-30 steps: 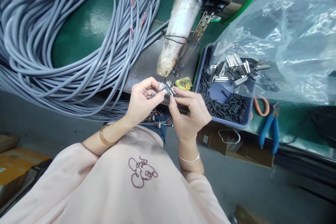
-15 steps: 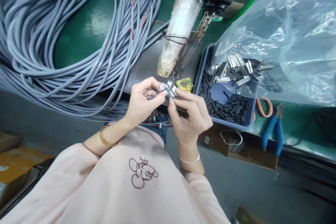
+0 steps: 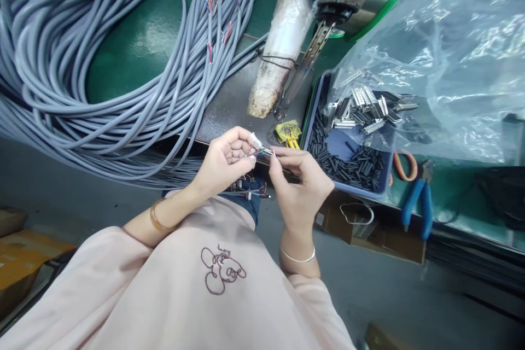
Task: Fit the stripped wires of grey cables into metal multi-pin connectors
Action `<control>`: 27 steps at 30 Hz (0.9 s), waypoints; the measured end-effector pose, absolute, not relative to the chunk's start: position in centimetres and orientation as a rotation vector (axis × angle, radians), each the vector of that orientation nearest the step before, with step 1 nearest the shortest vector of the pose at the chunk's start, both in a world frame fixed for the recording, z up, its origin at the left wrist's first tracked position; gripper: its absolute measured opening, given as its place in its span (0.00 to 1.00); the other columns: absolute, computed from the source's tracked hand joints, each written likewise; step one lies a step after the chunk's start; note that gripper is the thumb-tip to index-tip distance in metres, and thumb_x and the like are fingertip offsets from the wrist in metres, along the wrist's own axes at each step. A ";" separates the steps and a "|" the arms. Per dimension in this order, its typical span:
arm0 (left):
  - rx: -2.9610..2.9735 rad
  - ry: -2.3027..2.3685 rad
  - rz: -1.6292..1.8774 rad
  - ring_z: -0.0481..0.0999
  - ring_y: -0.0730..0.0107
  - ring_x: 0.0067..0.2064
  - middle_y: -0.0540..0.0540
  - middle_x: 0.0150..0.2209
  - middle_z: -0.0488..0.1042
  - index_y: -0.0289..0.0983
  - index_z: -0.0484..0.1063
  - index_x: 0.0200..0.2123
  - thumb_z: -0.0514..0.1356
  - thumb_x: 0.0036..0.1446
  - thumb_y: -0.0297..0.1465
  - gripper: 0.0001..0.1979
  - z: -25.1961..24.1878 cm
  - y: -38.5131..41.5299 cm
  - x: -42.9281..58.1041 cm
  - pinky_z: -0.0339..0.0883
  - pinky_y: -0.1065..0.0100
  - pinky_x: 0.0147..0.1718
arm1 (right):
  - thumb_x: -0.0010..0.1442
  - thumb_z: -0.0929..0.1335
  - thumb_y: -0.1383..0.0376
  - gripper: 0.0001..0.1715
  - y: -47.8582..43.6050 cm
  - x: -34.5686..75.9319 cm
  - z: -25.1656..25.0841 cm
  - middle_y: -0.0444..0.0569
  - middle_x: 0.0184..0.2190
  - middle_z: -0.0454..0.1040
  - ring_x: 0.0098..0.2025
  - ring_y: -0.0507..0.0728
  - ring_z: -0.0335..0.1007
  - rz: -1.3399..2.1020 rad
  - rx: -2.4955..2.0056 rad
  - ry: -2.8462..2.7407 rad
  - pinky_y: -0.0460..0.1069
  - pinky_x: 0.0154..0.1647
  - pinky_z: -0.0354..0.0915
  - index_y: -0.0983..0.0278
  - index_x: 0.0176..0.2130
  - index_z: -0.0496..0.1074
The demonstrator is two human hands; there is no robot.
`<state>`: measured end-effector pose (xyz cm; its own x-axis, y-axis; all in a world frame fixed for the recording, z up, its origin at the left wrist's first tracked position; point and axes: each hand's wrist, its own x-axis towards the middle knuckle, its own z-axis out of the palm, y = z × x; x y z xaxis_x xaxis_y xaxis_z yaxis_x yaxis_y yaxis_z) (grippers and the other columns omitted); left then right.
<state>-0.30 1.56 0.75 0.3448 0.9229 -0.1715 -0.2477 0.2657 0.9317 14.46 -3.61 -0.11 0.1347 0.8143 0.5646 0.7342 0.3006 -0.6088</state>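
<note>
My left hand [image 3: 223, 161] is closed, its thumb and fingers pinching thin coloured wires [image 3: 259, 151] of red, green and other colours at the end of a cable. A small whitish piece [image 3: 254, 140] shows at its fingertips. My right hand [image 3: 301, 183] is closed too, thumb against fingers, at the far end of a small pin connector [image 3: 267, 153] that the wires run to. The fingers partly cover the connector. Just above them, the metal tip of a soldering iron [image 3: 283, 109] points down, apart from the hands.
Bundled grey cables [image 3: 135, 93] fill the left of the green bench. A wrapped white tube [image 3: 268, 76] stands beside the iron. To the right are a yellow sponge [image 3: 287, 130], a blue bin [image 3: 379, 192] of black sleeves and connectors, a plastic bag [image 3: 443, 65] and blue-handled pliers [image 3: 418, 199].
Both hands have drawn slightly down and away from the iron's tip, taking the wires and connector along. The connector has turned and now appears more edge-on.
</note>
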 end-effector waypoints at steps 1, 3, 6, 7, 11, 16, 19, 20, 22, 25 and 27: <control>0.950 0.840 0.903 0.66 0.83 0.21 0.55 0.23 0.71 0.36 0.70 0.31 0.63 0.42 0.22 0.09 0.8 1.5 -0.5 0.61 0.79 0.20 | 0.64 0.71 0.70 0.07 -3.8 14.5 -0.1 0.42 0.34 0.82 0.34 0.51 0.82 0.176 -1.459 -1.563 0.43 0.35 0.77 0.60 0.34 0.71; 0.920 0.819 0.843 0.65 0.82 0.20 0.55 0.21 0.70 0.36 0.70 0.28 0.61 0.41 0.23 0.07 0.8 1.3 -0.8 0.61 0.78 0.19 | 0.66 0.70 0.67 0.03 -4.3 14.8 -0.1 0.40 0.32 0.81 0.28 0.48 0.79 0.175 -1.461 -1.451 0.42 0.29 0.74 0.60 0.37 0.73; 0.913 0.832 0.823 0.66 0.81 0.19 0.55 0.20 0.69 0.35 0.71 0.27 0.62 0.42 0.23 0.06 0.8 1.0 -0.9 0.62 0.77 0.19 | 0.66 0.70 0.65 0.02 -5.1 15.0 0.2 0.37 0.26 0.77 0.19 0.45 0.68 0.008 -1.486 -1.396 0.42 0.20 0.62 0.59 0.40 0.76; 0.918 0.829 0.823 0.66 0.80 0.19 0.55 0.19 0.69 0.35 0.71 0.28 0.62 0.42 0.24 0.06 0.8 0.9 -0.9 0.63 0.77 0.20 | 0.66 0.71 0.64 0.03 -5.2 14.9 0.5 0.37 0.24 0.75 0.17 0.45 0.64 -0.017 -1.505 -1.439 0.42 0.19 0.60 0.58 0.41 0.77; 0.925 0.799 0.826 0.67 0.80 0.20 0.55 0.19 0.69 0.35 0.72 0.28 0.62 0.42 0.23 0.07 0.8 0.7 -0.8 0.65 0.77 0.21 | 0.66 0.71 0.65 0.07 -5.3 14.6 1.8 0.37 0.21 0.75 0.17 0.45 0.60 0.031 -1.532 -1.692 0.43 0.20 0.58 0.58 0.43 0.80; 0.890 0.770 0.844 0.69 0.82 0.21 0.55 0.20 0.72 0.35 0.72 0.28 0.63 0.42 0.23 0.06 0.5 0.4 -1.0 0.68 0.78 0.22 | 0.64 0.71 0.67 0.07 -5.1 14.3 2.0 0.37 0.20 0.75 0.18 0.45 0.62 0.062 -1.496 -1.746 0.42 0.23 0.61 0.58 0.41 0.81; 0.894 0.742 0.837 0.72 0.81 0.22 0.52 0.24 0.76 0.35 0.73 0.30 0.65 0.43 0.23 0.07 0.2 0.3 -1.2 0.70 0.78 0.24 | 0.64 0.71 0.66 0.07 -5.1 14.4 2.0 0.39 0.22 0.76 0.19 0.46 0.63 0.194 -1.531 -1.680 0.42 0.22 0.61 0.60 0.39 0.82; 0.896 0.738 0.827 0.73 0.81 0.23 0.52 0.25 0.77 0.34 0.73 0.31 0.65 0.43 0.23 0.08 0.2 0.2 -1.3 0.71 0.78 0.24 | 0.64 0.70 0.66 0.07 -5.0 14.4 2.1 0.39 0.22 0.76 0.19 0.46 0.62 0.268 -1.551 -1.655 0.42 0.21 0.60 0.61 0.39 0.82; 0.891 0.733 0.804 0.74 0.81 0.23 0.51 0.26 0.78 0.35 0.73 0.33 0.66 0.44 0.23 0.11 0.1 0.1 -1.6 0.71 0.78 0.25 | 0.64 0.69 0.65 0.09 -4.9 14.5 2.2 0.39 0.20 0.73 0.18 0.46 0.59 0.424 -1.582 -1.600 0.42 0.19 0.57 0.62 0.37 0.82; 0.888 0.716 0.775 0.74 0.81 0.23 0.53 0.25 0.77 0.35 0.71 0.34 0.67 0.44 0.23 0.12 0.0 0.0 -1.8 0.72 0.79 0.25 | 0.62 0.69 0.64 0.10 -4.6 14.7 2.5 0.38 0.16 0.68 0.16 0.45 0.55 0.579 -1.575 -1.530 0.42 0.16 0.52 0.63 0.33 0.82; 0.889 0.716 0.771 0.73 0.81 0.22 0.54 0.25 0.76 0.35 0.71 0.33 0.67 0.44 0.23 0.12 0.0 0.0 -1.9 0.71 0.79 0.25 | 0.62 0.70 0.64 0.10 -4.6 14.8 2.5 0.38 0.15 0.68 0.16 0.45 0.54 0.610 -1.560 -1.509 0.42 0.15 0.51 0.63 0.33 0.82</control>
<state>-1.91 -0.01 0.02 0.5288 0.8202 -0.2182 -0.2784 0.4104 0.8683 14.77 -4.56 2.55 0.1494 0.9654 0.2139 0.5461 0.0997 -0.8318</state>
